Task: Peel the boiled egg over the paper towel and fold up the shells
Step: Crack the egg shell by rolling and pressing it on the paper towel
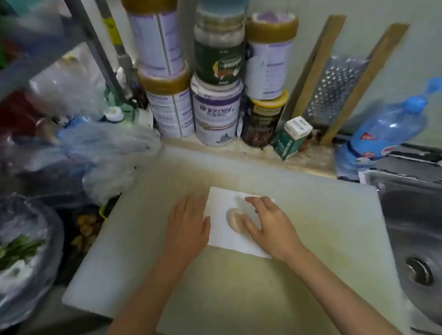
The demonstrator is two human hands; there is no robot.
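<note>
A white paper towel (223,236) lies flat on a pale cutting board (317,226). A pale beige boiled egg (234,220) rests on the towel near its middle. My left hand (187,227) lies flat, palm down, on the towel's left edge with fingers together. My right hand (269,222) is spread over the towel's right side, its thumb touching the egg's right side and its fingers arched above it. The egg's shell looks whole; the picture is blurred.
Stacked tins and jars (216,110) line the wall behind the board, with a small green carton (290,138) and a metal grater (337,88). A blue water bottle (384,131) lies at right beside the steel sink (422,235). Plastic bags (106,156) crowd the left.
</note>
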